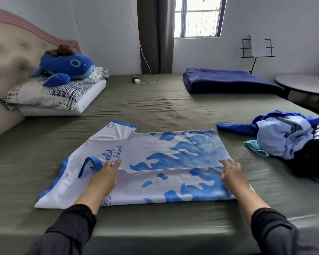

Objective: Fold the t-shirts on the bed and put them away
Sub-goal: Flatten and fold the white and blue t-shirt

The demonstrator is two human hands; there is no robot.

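Note:
A white t-shirt with blue flame print (pixel 155 151) lies flat across the olive bed sheet (pixel 155 107), collar to the left and hem to the right. Its near long side is folded over toward the middle, and the fold's edge runs between my hands. My left hand (pixel 105 173) rests with straight fingers on that edge by the blue collar. At the hem end, my right hand (pixel 232 172) lies flat on the same edge. A heap of unfolded blue, light-blue and black t-shirts (pixel 287 138) sits on the bed to the right.
A folded navy blanket (pixel 228 81) lies at the far right of the bed. Pillows (pixel 53 96) with a blue whale plush (pixel 66 65) are at the headboard on the left. A charger and cable (pixel 136 80) lie at the far edge. A round table (pixel 306 85) stands beside the bed.

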